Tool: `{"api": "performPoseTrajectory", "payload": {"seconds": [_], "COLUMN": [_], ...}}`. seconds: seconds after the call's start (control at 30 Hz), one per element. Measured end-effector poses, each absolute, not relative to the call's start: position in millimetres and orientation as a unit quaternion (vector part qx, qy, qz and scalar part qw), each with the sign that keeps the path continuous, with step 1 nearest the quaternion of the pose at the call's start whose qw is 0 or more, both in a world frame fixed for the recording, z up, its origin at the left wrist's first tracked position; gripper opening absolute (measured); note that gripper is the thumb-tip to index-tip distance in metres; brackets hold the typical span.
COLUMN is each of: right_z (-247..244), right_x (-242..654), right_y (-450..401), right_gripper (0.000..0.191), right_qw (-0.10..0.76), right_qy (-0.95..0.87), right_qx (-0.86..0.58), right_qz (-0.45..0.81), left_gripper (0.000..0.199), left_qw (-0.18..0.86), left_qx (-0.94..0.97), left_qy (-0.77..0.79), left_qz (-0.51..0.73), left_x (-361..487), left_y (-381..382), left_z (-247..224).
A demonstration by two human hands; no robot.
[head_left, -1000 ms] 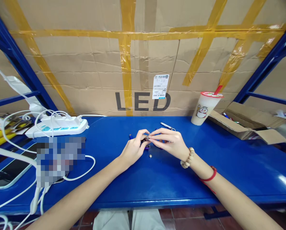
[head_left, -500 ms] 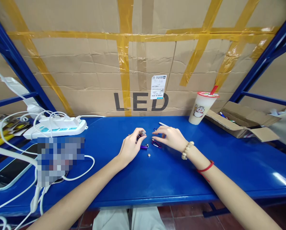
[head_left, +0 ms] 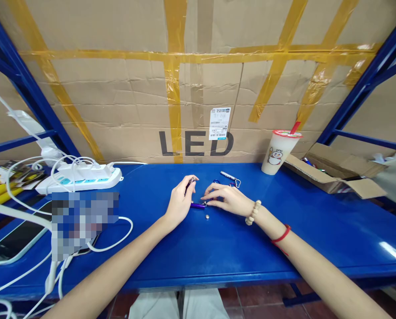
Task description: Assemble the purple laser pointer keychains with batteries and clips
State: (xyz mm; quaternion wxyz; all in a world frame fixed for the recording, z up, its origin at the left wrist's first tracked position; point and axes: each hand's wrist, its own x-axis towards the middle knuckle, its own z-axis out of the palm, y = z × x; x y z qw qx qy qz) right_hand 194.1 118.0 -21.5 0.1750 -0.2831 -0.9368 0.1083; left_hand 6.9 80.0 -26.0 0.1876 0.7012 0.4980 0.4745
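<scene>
Taped cardboard (head_left: pixel 134 102) backs the blue table (head_left: pixel 218 252). The left hand (head_left: pixel 180 199) pinches a small dark piece (head_left: pixel 192 180); the right hand (head_left: pixel 229 198) has reached the purple cylinder (head_left: pixel 198 206) lying there, seemingly the new focus, its fingers' grip unclear.

Worn on head, looking forward and down at close range onto blue tabletop (head_left: pixel 251 248), facing LED-printed cardboard carton (head_left: pixel 134 106), catching wearer's trousers (head_left: pixel 203 305) along bottom

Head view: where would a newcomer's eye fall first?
Black LED letters on the cardboard behind the blue table stand out first. Right of them stands a cup with a red straw. Nearer, the left hand holds a small thing; the right hand is beside a purple tube.
</scene>
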Motion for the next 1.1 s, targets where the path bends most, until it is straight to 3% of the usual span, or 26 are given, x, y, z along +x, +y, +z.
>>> {"api": "performPoseTrajectory", "payload": {"seconds": [0.57,1.1], "right_z": [-23,-32], "right_x": [191,188], "right_y": [118,122], "right_gripper": [0.018,0.022], "right_qw": [0.160,0.221], "right_qy": [-0.939,-0.922], "right_qx": [-0.299,-0.313], "right_qz": [0.062,0.051], "left_gripper": [0.024,0.024], "left_qw": [0.181,0.037], "left_qx": [0.749,0.864], "left_qy": [0.482,0.390], "left_qz": [0.418,0.315], "left_x": [11,10], "left_y": [78,67], "left_z": [-36,-30]}}
